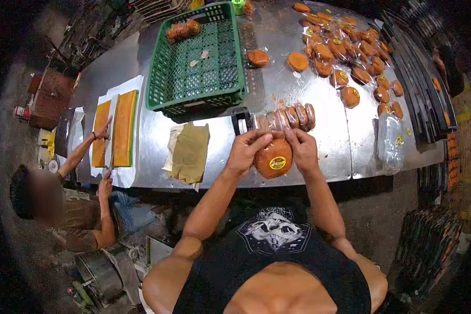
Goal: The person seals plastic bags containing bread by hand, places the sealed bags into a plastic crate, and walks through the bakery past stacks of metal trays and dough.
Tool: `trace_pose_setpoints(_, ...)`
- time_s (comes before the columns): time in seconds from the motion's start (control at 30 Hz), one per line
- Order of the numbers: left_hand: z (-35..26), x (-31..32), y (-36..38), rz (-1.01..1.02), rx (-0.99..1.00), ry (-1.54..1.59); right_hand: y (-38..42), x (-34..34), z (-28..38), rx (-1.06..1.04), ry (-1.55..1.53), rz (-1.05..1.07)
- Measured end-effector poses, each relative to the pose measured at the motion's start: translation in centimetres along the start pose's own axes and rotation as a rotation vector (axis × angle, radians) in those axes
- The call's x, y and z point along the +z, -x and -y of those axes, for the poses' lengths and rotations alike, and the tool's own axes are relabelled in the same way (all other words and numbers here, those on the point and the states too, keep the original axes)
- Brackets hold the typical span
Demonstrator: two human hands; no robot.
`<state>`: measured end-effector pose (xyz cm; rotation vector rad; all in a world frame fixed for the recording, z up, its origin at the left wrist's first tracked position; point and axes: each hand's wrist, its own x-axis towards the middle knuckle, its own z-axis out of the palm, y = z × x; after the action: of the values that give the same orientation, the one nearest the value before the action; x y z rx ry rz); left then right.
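Between my two hands is a round brown bun in a clear plastic bag, its yellow oval label facing up. My left hand pinches the top left of the bag, thumb stretched over it. At the top right, my right hand grips the same bag. The bun hangs close over the front edge of the steel table. Just beyond my fingers, a row of bagged buns stands on edge, beside a black device at its left end.
A green plastic crate holds a few bagged buns. Many bagged buns lie piled at the back right. Brown paper sheets lie left of me. Further left, a co-worker holds a long blade over a slab of cake.
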<state>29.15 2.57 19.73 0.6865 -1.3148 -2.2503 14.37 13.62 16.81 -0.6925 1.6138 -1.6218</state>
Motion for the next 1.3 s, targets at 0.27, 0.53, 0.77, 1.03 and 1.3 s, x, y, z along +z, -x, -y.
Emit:
trace_pose_setpoints(0.27,-0.7,1.0,0.7,-0.031,0.185,-0.225,3.9,4.4,1.5,-0.476,0.35,-0.239)
trace_pose_setpoints(0.53,0.5,3.7,-1.0,-0.253,0.852,-1.168,1.5,1.4,2.3,0.032,-0.634,-0.047)
trace_pose_setpoints(0.77,-0.2,2.8,-3.1,0.076,-0.09,-0.639,-0.6,-2.1,4.0,-0.297,-0.364,0.02)
trace_pose_setpoints(1.03,1.9,2.5,-2.2,-0.052,0.093,-0.434,-1.6,-3.4,2.8,-0.717,0.576,0.027)
trace_pose_setpoints(1.3,3.9,-0.9,1.4,-0.188,-0.05,-0.386,1.3,0.0,0.2,-0.518,0.745,0.024)
